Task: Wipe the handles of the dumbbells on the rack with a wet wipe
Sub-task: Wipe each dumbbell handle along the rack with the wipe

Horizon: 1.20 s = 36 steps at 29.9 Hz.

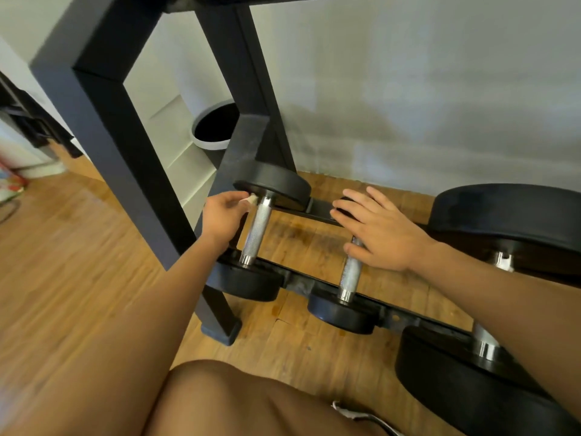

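Left hand (pixel 224 219) pinches wet wipe (pixel 251 200) against centre-frame handle (pixel 258 229); right hand (pixel 375 229), fingers spread, steadies neighbouring dumbbell (pixel 345 287).

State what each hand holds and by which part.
The left hand pinches a wet wipe in its fingertips, at the far end of the left dumbbell handle. The right hand holds nothing, resting flat on the middle dumbbell.
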Motion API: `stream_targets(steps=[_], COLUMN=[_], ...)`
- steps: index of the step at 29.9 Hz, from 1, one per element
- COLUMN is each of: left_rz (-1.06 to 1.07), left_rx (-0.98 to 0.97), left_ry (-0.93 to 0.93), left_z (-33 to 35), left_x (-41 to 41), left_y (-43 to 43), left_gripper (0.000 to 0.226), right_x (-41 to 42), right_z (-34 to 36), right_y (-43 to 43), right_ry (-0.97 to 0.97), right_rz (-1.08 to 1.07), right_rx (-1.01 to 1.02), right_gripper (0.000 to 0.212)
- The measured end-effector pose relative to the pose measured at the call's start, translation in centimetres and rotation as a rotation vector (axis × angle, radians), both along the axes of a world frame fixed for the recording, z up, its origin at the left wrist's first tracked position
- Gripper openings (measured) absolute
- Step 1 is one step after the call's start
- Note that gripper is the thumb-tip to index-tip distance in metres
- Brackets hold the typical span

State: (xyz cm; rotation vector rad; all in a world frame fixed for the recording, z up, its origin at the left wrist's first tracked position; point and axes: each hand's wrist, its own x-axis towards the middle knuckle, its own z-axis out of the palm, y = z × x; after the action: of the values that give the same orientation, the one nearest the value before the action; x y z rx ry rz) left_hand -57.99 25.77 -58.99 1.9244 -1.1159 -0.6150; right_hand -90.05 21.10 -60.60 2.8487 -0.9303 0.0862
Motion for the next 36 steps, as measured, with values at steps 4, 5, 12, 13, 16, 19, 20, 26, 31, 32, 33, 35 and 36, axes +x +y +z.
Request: stream_targets(steps=[4, 5, 12, 13, 16, 19, 20, 26, 31, 32, 33, 35, 36], left_rz=[0.052, 0.071, 0.123, 0.133, 0.132, 0.134, 0.135, 0.063, 0.005, 0.013, 0.036, 0.053, 0.034], left_rx=[0.039, 0.04, 0.034, 0.028, 0.027, 0.02, 0.018, 0.072, 0.176, 0.151, 0.118, 0.078, 0.08], left_ry=[0.294, 0.33, 0.478, 0.496, 0.505, 0.507, 0.502, 0.468, 0.577, 0.596, 0.614, 0.62, 0.616], left_z=[-1.3, -1.7, -2.4, -2.5, -2.9, -3.1, -3.2, -2.1, -1.4, -1.2, -1.2, -1.0, -1.0], left_x=[-0.1, -0.3, -0.3, -0.5, -0.4, -0.3, -0.3, -0.1, 1.4, 1.3, 1.1, 0.8, 0.6], left_y=[-1.3, -1.2, -1.4, -1.7, -1.9, -1.7, -1.7, -1.3, -1.4, -1.9, -2.3, -2.8, -2.6], left_gripper=[0.012, 0.012, 0.013, 0.013, 0.015, 0.015, 0.014, 0.013, 0.018, 0.017, 0.016, 0.016, 0.017], right_x=[0.0, 0.1, 0.1, 0.1, 0.1, -0.2, -0.2, 0.8, 0.9, 0.9, 1.0, 1.1, 1.2], right_z=[-0.3, -0.3, -0.7, -0.8, -1.0, -1.0, -1.0, -2.3, -2.7, -2.8, -2.8, -2.8, -2.9], right_y=[0.1, 0.1, 0.3, 0.2, 0.0, -0.4, -0.4, 0.5, 0.2, 0.2, 0.2, 0.3, 0.3], right_ry=[-0.035, -0.04, -0.073, -0.082, -0.088, -0.038, -0.033, -0.185, -0.211, -0.224, -0.237, -0.255, -0.258], right_rz=[-0.003, -0.005, 0.001, 0.002, 0.001, 0.05, 0.056, -0.062, -0.048, -0.053, -0.057, -0.064, -0.066], right_rx=[-0.023, -0.029, -0.096, -0.101, -0.126, -0.165, -0.176, -0.247, -0.287, -0.298, -0.306, -0.314, -0.316], right_gripper=[0.065, 0.065, 0.068, 0.069, 0.07, 0.071, 0.072, 0.067, 0.064, 0.063, 0.062, 0.061, 0.06])
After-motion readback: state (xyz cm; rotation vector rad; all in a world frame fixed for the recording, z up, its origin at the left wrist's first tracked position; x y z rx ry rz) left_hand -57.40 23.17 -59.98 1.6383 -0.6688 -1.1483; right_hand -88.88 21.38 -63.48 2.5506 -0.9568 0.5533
